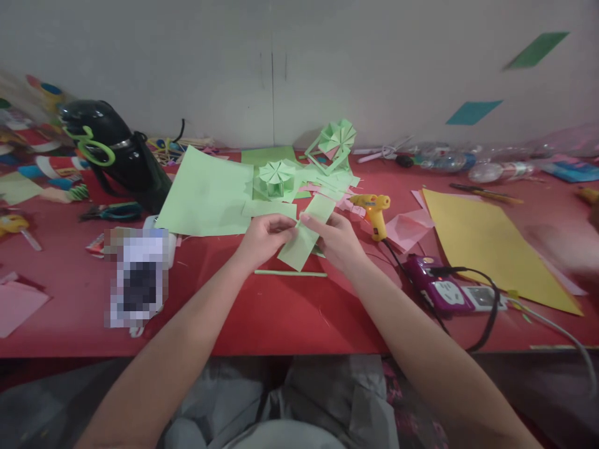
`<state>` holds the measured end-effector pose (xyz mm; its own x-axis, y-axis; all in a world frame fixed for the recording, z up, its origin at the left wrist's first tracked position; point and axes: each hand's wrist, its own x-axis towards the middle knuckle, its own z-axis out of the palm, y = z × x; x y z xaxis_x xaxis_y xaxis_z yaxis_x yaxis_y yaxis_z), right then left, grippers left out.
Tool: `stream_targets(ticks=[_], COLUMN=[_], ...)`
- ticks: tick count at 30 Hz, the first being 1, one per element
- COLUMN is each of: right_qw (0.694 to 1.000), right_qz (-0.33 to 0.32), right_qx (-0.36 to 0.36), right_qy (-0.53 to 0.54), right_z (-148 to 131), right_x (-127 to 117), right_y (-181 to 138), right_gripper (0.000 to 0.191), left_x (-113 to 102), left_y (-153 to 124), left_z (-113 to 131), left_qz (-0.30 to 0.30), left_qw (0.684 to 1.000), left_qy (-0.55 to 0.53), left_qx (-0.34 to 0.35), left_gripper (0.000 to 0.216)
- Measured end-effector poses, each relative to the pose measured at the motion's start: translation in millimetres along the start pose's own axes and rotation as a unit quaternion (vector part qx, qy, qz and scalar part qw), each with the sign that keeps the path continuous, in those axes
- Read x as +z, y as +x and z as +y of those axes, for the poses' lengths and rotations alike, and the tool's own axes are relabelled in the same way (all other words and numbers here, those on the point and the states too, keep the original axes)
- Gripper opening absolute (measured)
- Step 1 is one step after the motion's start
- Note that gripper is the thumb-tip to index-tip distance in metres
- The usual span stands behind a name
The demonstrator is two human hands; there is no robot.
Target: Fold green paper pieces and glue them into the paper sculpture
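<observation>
A light green paper strip (302, 248) slants between my two hands, just above the red table. My left hand (269, 236) pinches its left edge between thumb and fingers. On the other side, my right hand (337, 237) grips the strip, thumb on top and fingers beneath. Below the hands lies a thin rolled green paper stick (290, 273). Just beyond them stands a small folded green paper piece with a pleated round top (277, 171). Behind it, a larger green paper construction (337, 138) leans near the wall, with a pleated wheel and a stick frame.
A yellow glue gun (377, 212) lies right of my hands, its cord running near a purple power strip (437, 287). Green sheet (215, 193), black flask (116, 149) and pliers (112, 212) are leftward. Yellow paper (491, 243) lies right, beside a blurred hand (578, 243) of another person.
</observation>
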<state>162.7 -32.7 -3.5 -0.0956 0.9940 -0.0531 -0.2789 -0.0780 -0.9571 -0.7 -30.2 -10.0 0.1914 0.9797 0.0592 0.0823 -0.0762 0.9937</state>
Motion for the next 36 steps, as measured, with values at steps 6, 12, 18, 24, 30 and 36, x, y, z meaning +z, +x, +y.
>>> stream_targets(ticks=[6, 12, 18, 24, 30, 36], right_qw=[0.995, 0.991, 0.994, 1.0, 0.999, 0.996], right_qz=[0.077, 0.081, 0.057, 0.017, -0.023, -0.011], right_qx=[-0.009, -0.026, -0.012, 0.004, 0.012, -0.032], right_qy=[-0.07, -0.102, -0.097, -0.02, -0.043, -0.083], right_z=[5, 6, 2, -1, -8, -9], right_x=[1, -3, -6, -8, -10, -11], right_y=[1, 5, 5, 4, 2, 4], right_gripper=[0.041, 0.042, 0.042, 0.036, 0.039, 0.039], left_x=[17, 19, 19, 14, 10, 8], left_y=[-6, -12, -12, -8, -6, -10], left_z=[0, 0, 4, 7, 5, 11], left_qz=[0.063, 0.079, 0.061, 0.025, -0.041, -0.015], left_qw=[0.99, 0.97, 0.981, 0.999, 0.998, 0.987], left_qy=[0.095, 0.192, 0.154, 0.037, -0.033, 0.147], left_qx=[0.079, 0.127, 0.099, 0.03, -0.038, 0.068], left_gripper=[0.011, 0.015, 0.016, 0.025, 0.034, 0.029])
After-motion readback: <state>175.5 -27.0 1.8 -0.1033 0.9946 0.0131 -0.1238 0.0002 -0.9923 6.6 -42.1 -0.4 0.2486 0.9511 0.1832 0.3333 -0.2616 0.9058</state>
